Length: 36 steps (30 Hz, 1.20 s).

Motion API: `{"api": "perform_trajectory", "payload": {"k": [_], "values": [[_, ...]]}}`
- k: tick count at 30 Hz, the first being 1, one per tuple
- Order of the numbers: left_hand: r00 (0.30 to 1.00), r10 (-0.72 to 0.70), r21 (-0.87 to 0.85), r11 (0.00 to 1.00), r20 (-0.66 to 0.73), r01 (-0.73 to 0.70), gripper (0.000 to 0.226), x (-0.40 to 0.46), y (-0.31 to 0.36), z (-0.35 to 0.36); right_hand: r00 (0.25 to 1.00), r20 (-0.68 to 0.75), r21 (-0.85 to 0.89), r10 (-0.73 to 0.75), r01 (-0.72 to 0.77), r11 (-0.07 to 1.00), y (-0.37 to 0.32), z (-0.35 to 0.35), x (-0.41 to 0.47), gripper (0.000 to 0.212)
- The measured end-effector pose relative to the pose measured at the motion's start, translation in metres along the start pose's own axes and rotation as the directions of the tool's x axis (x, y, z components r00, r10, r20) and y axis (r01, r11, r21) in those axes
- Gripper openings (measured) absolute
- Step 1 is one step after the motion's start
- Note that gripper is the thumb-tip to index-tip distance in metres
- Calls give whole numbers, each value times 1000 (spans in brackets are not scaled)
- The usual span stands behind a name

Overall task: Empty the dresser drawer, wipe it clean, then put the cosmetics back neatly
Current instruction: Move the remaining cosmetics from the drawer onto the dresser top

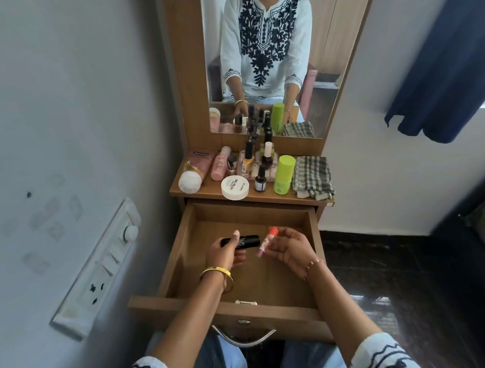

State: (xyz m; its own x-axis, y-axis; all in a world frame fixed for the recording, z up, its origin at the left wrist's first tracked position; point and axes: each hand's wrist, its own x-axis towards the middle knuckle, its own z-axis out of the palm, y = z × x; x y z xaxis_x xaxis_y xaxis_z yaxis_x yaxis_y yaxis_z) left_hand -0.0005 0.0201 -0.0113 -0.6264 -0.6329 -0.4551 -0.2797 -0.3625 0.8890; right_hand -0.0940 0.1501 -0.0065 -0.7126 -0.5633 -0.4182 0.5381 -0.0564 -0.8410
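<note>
Currently: left hand (226, 253) grips black tube (241, 241) over open drawer (311, 230) | right hand (287, 248) pinches pink stick (266, 241), red cap up | remaining cosmetics (235, 187) and checked cloth (312, 178) rest on dresser top (207, 191).

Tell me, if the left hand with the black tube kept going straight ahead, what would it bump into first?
Probably the back wall of the drawer. The left hand holds the black tube over the bare drawer floor, and nothing shows between it and that wall. Depth is hard to judge, so it might pass above the wall.
</note>
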Motion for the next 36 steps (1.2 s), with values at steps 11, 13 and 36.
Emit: {"api": "perform_trajectory", "payload": {"k": [11,13,36], "values": [[960,-233,-310,911,153,271,13,-9,9,-2,999,48,44,15,-17,999,-2,1,-1,20],[954,-246,-332,897,172,291,13,-10,10,-4,999,51,54,12,-15,998,-3,2,-1,20],[987,96,-316,947,130,-50,21,-3,47,-14,964,21,-220,-265,263,939,-58,58,-7,17]]}}
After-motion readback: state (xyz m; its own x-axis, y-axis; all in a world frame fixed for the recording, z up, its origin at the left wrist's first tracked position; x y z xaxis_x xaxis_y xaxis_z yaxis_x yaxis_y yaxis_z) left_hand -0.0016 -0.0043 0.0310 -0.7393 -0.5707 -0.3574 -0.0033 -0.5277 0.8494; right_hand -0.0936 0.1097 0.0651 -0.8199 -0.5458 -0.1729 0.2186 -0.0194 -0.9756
